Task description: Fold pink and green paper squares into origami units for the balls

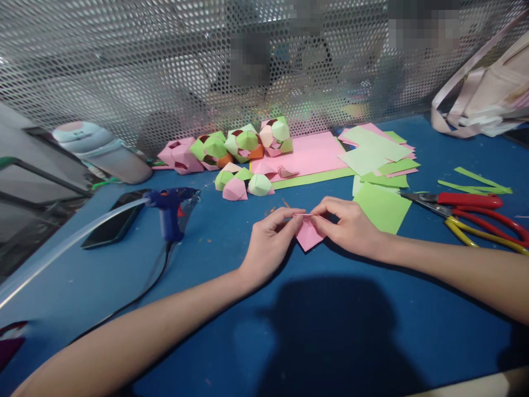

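Note:
A small folded pink paper piece (308, 234) lies on the blue table (330, 331) between both hands. My left hand (270, 242) pinches its left top edge with thumb and fingers closed. My right hand (349, 223) presses and pinches its right edge, fingers curled. Just right of my right hand lies a green paper square (382, 207). Behind the hands sit several folded pink and green paper units (242, 184).
A blue glue gun (171, 207) with its cord and a dark phone (111, 223) lie at the left. Red and yellow scissors (475, 212) lie at the right. Pink and green paper sheets (376, 151), paper balls (243, 143), a bottle (103, 151) and a perforated metal screen (165, 66) stand behind.

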The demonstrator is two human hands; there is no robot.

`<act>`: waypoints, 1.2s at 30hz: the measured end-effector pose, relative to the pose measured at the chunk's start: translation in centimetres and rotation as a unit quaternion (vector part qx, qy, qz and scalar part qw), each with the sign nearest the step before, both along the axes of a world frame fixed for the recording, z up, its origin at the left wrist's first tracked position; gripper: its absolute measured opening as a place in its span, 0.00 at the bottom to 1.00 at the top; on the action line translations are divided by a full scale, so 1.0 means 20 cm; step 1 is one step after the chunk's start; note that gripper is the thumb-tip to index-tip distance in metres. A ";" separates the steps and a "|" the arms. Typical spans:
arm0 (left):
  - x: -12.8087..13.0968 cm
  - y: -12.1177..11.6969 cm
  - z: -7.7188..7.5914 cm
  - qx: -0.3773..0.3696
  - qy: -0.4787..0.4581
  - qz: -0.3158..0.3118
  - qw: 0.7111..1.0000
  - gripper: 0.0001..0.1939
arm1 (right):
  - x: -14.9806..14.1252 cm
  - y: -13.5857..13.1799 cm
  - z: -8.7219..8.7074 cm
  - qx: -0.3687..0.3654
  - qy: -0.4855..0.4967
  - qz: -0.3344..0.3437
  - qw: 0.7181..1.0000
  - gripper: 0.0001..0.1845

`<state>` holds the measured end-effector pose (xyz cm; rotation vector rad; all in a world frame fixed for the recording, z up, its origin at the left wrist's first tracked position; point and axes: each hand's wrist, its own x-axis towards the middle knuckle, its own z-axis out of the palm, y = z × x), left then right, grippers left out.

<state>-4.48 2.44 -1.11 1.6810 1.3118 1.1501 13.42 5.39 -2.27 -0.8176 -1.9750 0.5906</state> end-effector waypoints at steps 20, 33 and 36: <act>0.00 0.00 0.00 0.001 0.000 -0.017 1.000 0.12 | 0.01 0.01 0.01 -0.017 -0.005 0.006 1.000 0.06; 0.00 0.01 -0.02 -0.004 0.000 -0.010 1.000 0.11 | 0.02 0.01 0.01 -0.041 -0.013 0.006 0.999 0.08; 0.00 0.01 -0.03 -0.017 -0.015 0.009 1.000 0.10 | 0.02 0.01 0.01 -0.065 -0.008 0.006 0.998 0.06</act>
